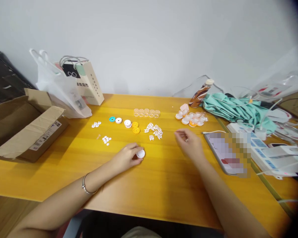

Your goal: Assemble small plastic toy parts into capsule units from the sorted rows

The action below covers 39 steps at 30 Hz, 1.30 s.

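Observation:
My left hand (126, 158) rests on the wooden table (149, 188), its thumb and fingers closed around a small round white cap (140, 153). Over the table to the right is my right hand (188, 141), fingers curled together; what they hold, if anything, is hidden. Between and beyond the hands lies a pile of white openwork plastic pieces (154, 130). Yellow round caps (136, 130), white round caps (127, 123) and a teal one (112, 119) sit farther back. Small white discs (105, 139) and small white parts (96, 124) lie left of them.
Clear cups (146, 113) stand in a row at the back. Filled clear-and-orange pieces (191, 118) are grouped by a drink bottle (201, 93). A phone (225, 153), power strip (260, 150) and green cloth (238, 110) occupy the right; a cardboard box (27, 132) and bags (89, 82) the left.

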{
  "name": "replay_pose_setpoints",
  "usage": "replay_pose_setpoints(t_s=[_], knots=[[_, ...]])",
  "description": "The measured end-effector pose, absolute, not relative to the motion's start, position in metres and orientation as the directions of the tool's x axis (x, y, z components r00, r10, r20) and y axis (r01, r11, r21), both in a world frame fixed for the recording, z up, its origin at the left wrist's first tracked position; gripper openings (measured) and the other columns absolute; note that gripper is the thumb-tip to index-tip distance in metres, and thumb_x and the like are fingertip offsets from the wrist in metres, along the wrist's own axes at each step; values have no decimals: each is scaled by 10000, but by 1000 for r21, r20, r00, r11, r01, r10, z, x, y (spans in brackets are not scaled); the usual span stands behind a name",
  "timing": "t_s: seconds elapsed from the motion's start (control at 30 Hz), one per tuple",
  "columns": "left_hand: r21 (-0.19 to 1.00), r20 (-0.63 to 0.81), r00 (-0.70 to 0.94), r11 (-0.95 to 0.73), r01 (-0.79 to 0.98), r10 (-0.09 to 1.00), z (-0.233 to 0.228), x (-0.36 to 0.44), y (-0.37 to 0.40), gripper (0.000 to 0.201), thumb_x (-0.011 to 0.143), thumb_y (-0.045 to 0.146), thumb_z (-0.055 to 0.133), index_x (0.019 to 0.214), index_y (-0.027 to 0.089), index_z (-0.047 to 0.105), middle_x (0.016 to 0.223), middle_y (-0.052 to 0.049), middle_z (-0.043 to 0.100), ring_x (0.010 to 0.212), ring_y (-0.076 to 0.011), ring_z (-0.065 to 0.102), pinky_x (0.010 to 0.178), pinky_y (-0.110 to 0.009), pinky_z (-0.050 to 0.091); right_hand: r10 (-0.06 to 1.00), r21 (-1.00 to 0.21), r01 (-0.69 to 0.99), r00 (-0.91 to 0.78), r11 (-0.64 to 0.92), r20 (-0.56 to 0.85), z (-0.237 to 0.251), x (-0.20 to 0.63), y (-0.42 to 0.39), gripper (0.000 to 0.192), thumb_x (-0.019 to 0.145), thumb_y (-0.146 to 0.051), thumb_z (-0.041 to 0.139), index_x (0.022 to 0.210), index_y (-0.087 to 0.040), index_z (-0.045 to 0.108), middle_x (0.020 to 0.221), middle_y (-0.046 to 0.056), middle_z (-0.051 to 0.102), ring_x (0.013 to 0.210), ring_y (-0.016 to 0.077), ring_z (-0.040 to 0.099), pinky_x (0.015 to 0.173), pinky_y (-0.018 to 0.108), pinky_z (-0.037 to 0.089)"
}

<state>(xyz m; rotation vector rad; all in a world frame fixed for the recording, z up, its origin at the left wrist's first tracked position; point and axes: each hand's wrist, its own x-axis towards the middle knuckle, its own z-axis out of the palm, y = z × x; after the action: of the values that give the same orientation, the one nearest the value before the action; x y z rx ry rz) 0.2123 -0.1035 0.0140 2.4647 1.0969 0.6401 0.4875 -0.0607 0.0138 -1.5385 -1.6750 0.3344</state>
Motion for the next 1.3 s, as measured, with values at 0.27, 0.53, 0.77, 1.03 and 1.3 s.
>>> replay_pose_setpoints(t_s=[0.27, 0.53, 0.77, 1.03, 1.3], knots=[[489, 242, 596, -627, 607, 766, 12, 211, -104, 307, 799, 230, 547, 1099, 168, 556, 957, -82, 578, 866, -189, 558, 794, -332, 474, 944, -333, 940, 44, 72, 328, -1, 542, -33, 254, 733, -335, 564, 871, -130, 622, 840, 133, 659, 783, 257, 597, 712, 375, 448], [467, 266, 609, -652, 597, 748, 11, 212, -106, 306, 810, 237, 531, 1107, 163, 548, 976, -93, 579, 898, -201, 557, 807, -350, 475, 939, -223, 973, 26, 55, 344, 2, 524, -40, 223, 777, -210, 460, 904, -174, 640, 864, 111, 687, 824, 255, 606, 759, 389, 409], [430, 239, 632, -664, 612, 737, 10, 213, -107, 303, 824, 238, 518, 1113, 153, 538, 976, -97, 574, 892, -202, 548, 806, -344, 477, 921, -800, 582, 215, 145, 324, 8, 507, -46, 250, 753, -328, 549, 938, -177, 621, 905, 91, 669, 817, 208, 603, 770, 379, 445], [406, 345, 587, -681, 610, 732, 15, 211, -109, 522, 784, 436, 578, 1217, 169, 460, 1227, -135, 473, 1124, -259, 438, 942, -431, 399, 997, -962, -272, 70, 30, 12, 13, 453, -75, 333, 666, -322, 700, 982, -269, 608, 751, -30, 604, 665, 110, 595, 700, 286, 507], [448, 543, 502, -738, 504, 673, 19, 216, -114, 247, 839, 300, 549, 1051, 174, 554, 890, -54, 659, 792, -150, 594, 735, -293, 457, 980, -943, -315, -194, -107, -46, 12, 396, -116, 217, 627, -279, 747, 808, -218, 645, 799, -17, 638, 666, 104, 615, 695, 266, 523]])
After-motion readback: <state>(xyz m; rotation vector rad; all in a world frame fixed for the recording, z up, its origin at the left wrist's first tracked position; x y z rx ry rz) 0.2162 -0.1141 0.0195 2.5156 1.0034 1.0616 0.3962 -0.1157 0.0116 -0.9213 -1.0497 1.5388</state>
